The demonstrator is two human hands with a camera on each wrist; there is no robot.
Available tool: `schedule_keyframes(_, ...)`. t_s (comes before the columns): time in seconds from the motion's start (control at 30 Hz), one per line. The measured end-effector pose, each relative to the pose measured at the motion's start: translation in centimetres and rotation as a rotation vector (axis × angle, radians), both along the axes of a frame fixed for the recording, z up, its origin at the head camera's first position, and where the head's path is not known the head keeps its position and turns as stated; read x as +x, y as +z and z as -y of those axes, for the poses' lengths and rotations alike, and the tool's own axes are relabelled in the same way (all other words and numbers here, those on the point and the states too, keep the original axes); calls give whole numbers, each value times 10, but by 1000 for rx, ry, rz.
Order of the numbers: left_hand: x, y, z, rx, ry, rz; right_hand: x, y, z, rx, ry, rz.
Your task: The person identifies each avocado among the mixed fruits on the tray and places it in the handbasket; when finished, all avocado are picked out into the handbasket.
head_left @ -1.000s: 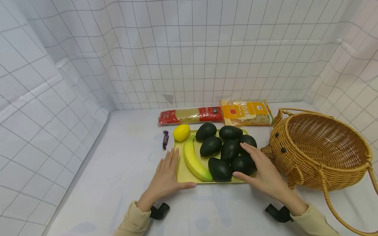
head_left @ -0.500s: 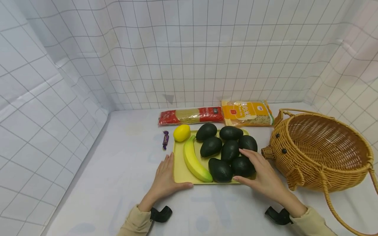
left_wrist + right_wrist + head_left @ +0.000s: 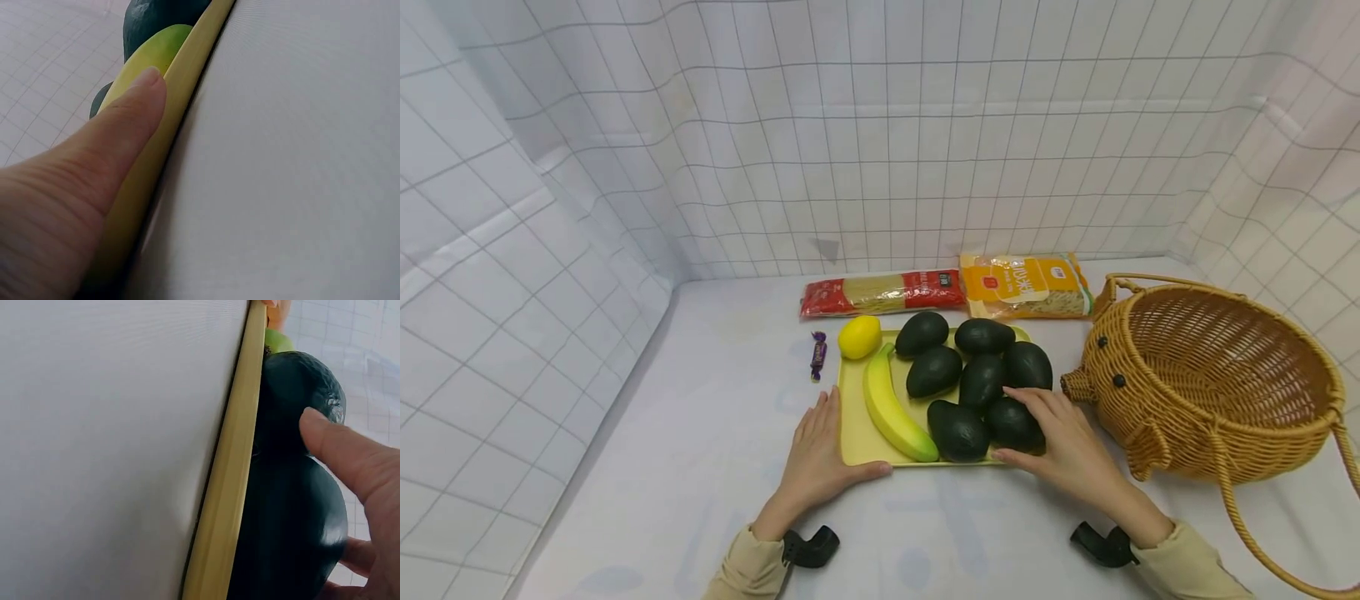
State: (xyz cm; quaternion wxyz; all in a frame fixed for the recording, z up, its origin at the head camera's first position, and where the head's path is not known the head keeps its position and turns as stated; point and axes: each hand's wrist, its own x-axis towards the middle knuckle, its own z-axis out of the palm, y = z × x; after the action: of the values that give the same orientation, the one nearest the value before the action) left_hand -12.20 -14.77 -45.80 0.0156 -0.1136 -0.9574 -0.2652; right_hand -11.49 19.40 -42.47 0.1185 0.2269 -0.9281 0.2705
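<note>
A yellow tray lies on the white table, bearing a banana, a lemon and several dark avocados. My left hand lies at its near left corner, fingers stretched along the left side and thumb over the front rim. In the left wrist view that thumb reaches across the rim beside the banana's green tip. At the near right corner my right hand holds an avocado, fingers bent over its far side and thumb at its near side. The right wrist view shows the thumb also overlapping the neighbouring avocado.
To the right stands a pig-shaped wicker basket, its handle hanging toward me. Behind the tray lie a red noodle packet and an orange food packet. A purple wrapped candy lies to the left.
My left hand has drawn slightly left and down along the tray's corner. My right hand's fingertips have come down toward me, closer around the near right avocado. The tray looks unmoved.
</note>
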Motion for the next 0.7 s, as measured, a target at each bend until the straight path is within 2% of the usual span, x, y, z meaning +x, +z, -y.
schedule_keyframes(0.27,-1,0,0,-20,-2,29,-1,-4,-1,19,-37,39)
schedule_keyframes(0.5,0,-2,0,-18,-6,-26,0,-2,1,41,-93,71)
schedule_keyframes(0.7,1,0,0,-19,-1,-9,5,3,2,39,-145,77)
